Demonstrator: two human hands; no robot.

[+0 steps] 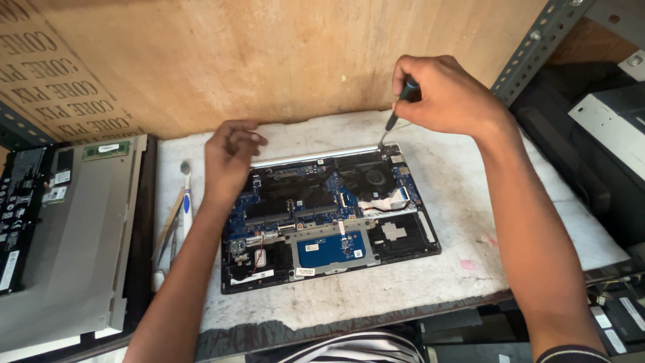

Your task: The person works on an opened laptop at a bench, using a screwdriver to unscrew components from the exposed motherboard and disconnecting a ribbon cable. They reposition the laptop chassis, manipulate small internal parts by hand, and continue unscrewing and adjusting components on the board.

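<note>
Right hand (447,94) up at the back of the counter (376,286), fingers (411,86) wrapped tight round the dark handle of a screwdriver (398,109). The shaft slants down and left, its tip touching the far right corner of the opened laptop (329,218), just by the hinge edge. The laptop lies flat in the middle of the white, stained counter, bottom cover off, blue circuit board (330,250) and round black fan (375,177) showing. Left hand (228,161) sits over the laptop's far left corner, fingers curled together and bent downward, knuckles toward the camera; whether they pinch anything I cannot tell. Just left of that hand, a white and blue toothbrush (186,198) lies on the counter beside some thin sticks (168,232). Further left, well apart, a grey laptop cover (74,242) rests upside down with a green memory stick (106,149) at its far edge, and a black battery (20,215) beside it. A plywood board (269,60) stands behind everything.
</note>
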